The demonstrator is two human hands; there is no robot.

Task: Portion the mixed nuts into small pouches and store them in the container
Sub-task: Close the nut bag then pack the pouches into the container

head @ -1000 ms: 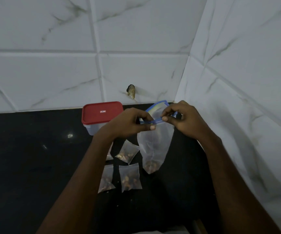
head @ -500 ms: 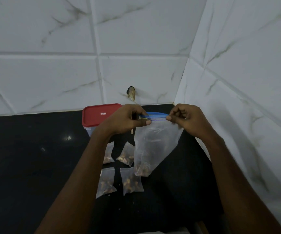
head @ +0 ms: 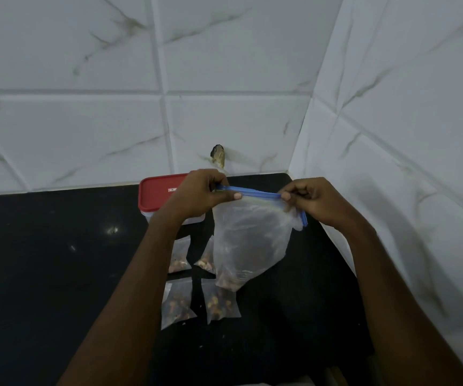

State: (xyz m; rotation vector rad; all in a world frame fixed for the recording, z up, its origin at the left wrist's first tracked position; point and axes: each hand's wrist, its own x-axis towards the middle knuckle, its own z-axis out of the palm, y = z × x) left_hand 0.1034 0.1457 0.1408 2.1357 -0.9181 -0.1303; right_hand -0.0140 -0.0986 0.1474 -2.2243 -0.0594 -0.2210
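A large clear zip bag (head: 248, 240) with a blue seal strip hangs above the black counter, a few nuts in its bottom corner. My left hand (head: 202, 195) pinches the left end of the blue strip and my right hand (head: 312, 200) pinches the strip further right. Several small filled pouches lie under and left of the bag: one (head: 178, 254), one (head: 206, 257) partly hidden by the bag, one (head: 177, 302) and one (head: 220, 300). The clear container with a red lid (head: 157, 192) stands behind my left hand, lid on.
The black counter (head: 57, 260) ends at white tiled walls behind and on the right, forming a corner. A small dark fitting (head: 219, 157) sticks out of the back wall just above the counter.
The bag's top went from folded open to stretched flat between my hands. My hands have moved apart along the blue strip, and the bag has swung wider.
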